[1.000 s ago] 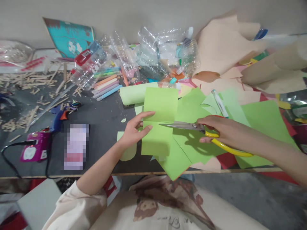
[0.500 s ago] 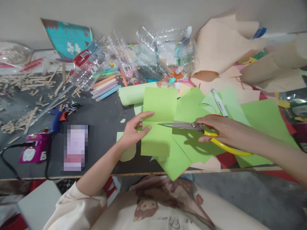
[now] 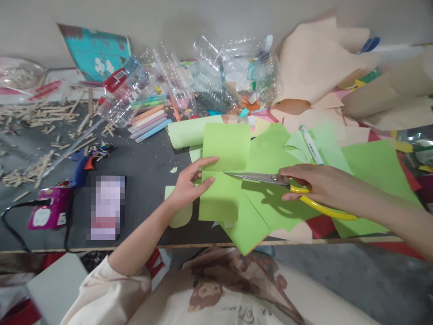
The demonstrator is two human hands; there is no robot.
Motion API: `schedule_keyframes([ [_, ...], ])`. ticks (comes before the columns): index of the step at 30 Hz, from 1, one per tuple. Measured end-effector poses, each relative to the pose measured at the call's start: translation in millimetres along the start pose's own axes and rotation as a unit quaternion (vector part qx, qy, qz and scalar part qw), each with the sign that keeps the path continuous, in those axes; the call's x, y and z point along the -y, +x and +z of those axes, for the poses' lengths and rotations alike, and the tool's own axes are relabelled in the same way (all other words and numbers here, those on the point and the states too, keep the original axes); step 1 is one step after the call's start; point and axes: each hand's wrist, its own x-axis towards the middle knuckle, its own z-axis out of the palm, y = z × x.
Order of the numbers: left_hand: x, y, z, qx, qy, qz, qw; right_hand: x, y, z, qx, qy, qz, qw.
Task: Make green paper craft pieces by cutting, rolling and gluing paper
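My left hand point(image 3: 192, 183) grips the left edge of a light green sheet of paper point(image 3: 221, 201), index finger and thumb on its face. A crease runs across the middle of this sheet. From the right, the scissors point(image 3: 260, 177) lie along that crease, their blades nearly together and the tip past the sheet's middle. Closed round their yellow handles is my right hand point(image 3: 304, 180), some fingers hidden behind the grip. Under the sheet and the scissors lie larger green sheets point(image 3: 270, 149). A rolled pale green paper point(image 3: 186, 132) touches the sheet's upper left.
Left of my hands are a phone point(image 3: 106, 207), a purple box point(image 3: 50, 207), a blue glue gun point(image 3: 79, 169) and wooden stick pieces point(image 3: 34, 115). Clear plastic bottles point(image 3: 209, 76), coloured sticks point(image 3: 150, 122) and beige paper point(image 3: 307, 63) lie behind. A marker point(image 3: 311, 144) rests near my right hand.
The scissors and my right hand have shifted very slightly to the right. My left hand keeps its hold on the paper, and the rest looks the same.
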Motion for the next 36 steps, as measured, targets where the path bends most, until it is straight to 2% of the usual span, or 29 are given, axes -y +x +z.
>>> schedule_keyframes([
  [7, -0.8, 0.5, 0.7, -0.003, 0.008, 0.016, 1.0, -1.7, -1.6, 0.0, 0.005, 0.012, 0.011, 1.0],
  [14, -1.4, -0.7, 3.2, 0.01, 0.029, 0.035, 0.999, 4.0, 1.1, -0.7, 0.02, 0.009, -0.01, 1.0],
  [21, -6.0, -3.2, 7.0, 0.047, 0.048, 0.01, 0.998, 14.9, 9.5, 0.3, 0.033, 0.022, -0.031, 0.999],
  [25, -7.8, -3.7, 8.2, 0.05, 0.045, 0.013, 0.998, 19.8, 12.0, -0.1, 0.047, 0.025, -0.019, 0.998],
  [36, -10.1, -3.8, 7.6, 0.073, 0.068, -0.008, 0.995, 19.4, 13.4, -1.2, 0.064, 0.029, -0.019, 0.997],
])
